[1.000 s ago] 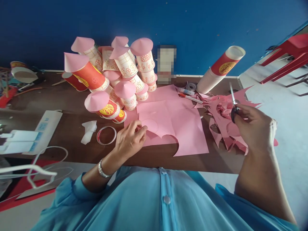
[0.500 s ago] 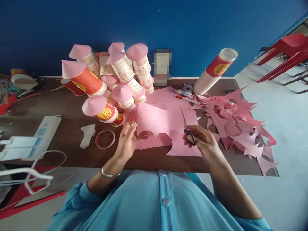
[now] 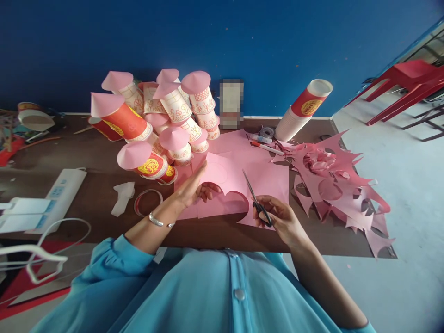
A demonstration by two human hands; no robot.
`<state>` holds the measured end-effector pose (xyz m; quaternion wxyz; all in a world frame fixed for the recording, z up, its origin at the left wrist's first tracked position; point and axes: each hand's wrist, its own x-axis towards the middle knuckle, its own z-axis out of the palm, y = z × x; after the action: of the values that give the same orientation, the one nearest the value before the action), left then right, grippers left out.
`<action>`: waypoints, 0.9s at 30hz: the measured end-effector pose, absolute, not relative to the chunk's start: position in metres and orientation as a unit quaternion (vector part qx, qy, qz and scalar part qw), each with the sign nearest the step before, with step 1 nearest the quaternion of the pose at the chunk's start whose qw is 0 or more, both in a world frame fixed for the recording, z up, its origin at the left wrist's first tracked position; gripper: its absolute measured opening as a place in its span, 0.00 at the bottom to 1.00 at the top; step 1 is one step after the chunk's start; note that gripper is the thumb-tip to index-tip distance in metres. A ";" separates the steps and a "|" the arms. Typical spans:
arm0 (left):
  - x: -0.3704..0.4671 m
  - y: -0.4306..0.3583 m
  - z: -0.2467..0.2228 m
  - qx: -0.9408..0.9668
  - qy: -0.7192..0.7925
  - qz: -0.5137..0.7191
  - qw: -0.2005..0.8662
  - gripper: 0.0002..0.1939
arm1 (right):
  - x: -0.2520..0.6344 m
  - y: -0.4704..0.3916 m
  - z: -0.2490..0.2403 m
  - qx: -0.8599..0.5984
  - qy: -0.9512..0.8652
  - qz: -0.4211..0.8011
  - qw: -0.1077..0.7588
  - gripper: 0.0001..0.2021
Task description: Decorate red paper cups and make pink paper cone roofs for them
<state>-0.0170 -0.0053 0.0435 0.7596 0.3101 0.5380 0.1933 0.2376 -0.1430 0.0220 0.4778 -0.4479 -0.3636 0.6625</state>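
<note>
Just off centre toward eight o'clock, holding up paper (image 3: 224,173) by its left edge in the left hand (image 3: 193,188), apparently pinched, fingertips curled beneath. Toward four, gripping scissors (image 3: 255,200) by the handles in the right hand (image 3: 277,214), points toward eleven. Likely light, bendy, easily creased or torn; best taken by an outer margin, clear of the drawn circle (image 3: 212,172). Hidden behind fingers: the exact pinch. Hard to make out: any gap between blades. Pixelated at twelve: a pale block (image 3: 231,104). Cut off at eight: a white frame (image 3: 41,250).

Scissors (image 3: 255,202) have moved leftward, apparently over the pink paper (image 3: 270,181).
</note>
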 end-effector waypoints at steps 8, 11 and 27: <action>-0.011 0.004 0.037 0.407 0.525 0.277 0.694 0.27 | 0.241 -0.148 0.018 -0.454 -0.358 0.671 0.465 0.18; -0.015 -0.012 0.049 0.516 0.485 0.261 0.656 0.25 | 0.236 -0.149 0.017 -0.456 -0.338 0.669 0.481 0.18; -0.010 -0.002 0.038 0.456 0.532 0.255 0.667 0.24 | 0.225 -0.145 0.007 -0.491 -0.290 0.637 0.519 0.25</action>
<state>-0.0103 -0.0023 0.0380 0.6666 0.4562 0.5316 0.2549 0.2249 -0.1452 0.0072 0.5187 -0.4914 -0.2904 0.6365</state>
